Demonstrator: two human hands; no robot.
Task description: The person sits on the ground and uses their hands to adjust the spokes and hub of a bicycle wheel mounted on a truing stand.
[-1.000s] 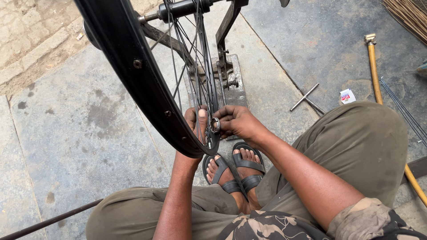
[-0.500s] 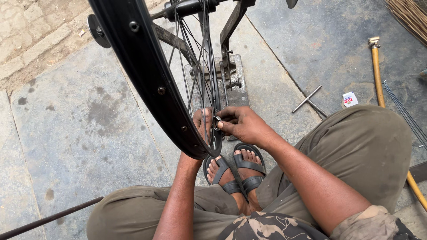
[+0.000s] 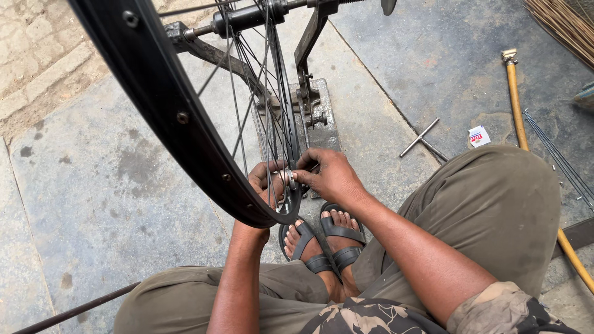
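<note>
**K:** Starting nearest the camera: person is squatting, olive trousers, both feet in black sandals [image 3: 322, 244] planted right under the rim. Good base, feet just need to stay out of the wheel's swing

**R:** Hands?

**K:** left hand [image 3: 265, 182] sits behind the spokes at the lowest part of the black rim [image 3: 167, 117], fingers curled closed on the rim edge. right hand [image 3: 331, 176] comes in from the other side, fingertips pinched on a small silvery tool [image 3: 288, 178], looks like a spoke key, right where a spoke meets the rim. Can't tell whether it's fully seated on the nipple

**R:** So how to do it well?

**K:** My read: seat the key square before turning, small increments only, left hand bracing so the rim doesn't rotate away. Slip risk is rounding the nipple

**R:** Wheel itself?

**K:** Held upright by its hub axle [image 3: 247, 18] in a dark metal stand [image 3: 312, 93] bolted to a base plate on the concrete floor [image 3: 93, 185]. Rim bottom hangs just above the toes

**R:** Further out?

**K:** Cross-shaped wrench [image 3: 422, 137] on the floor, well apart from the right hand. Beyond it a small white carton [image 3: 477, 136], a yellow pump [image 3: 516, 99] lying lengthwise, loose spare spokes [image 3: 560, 161] beside it
</note>
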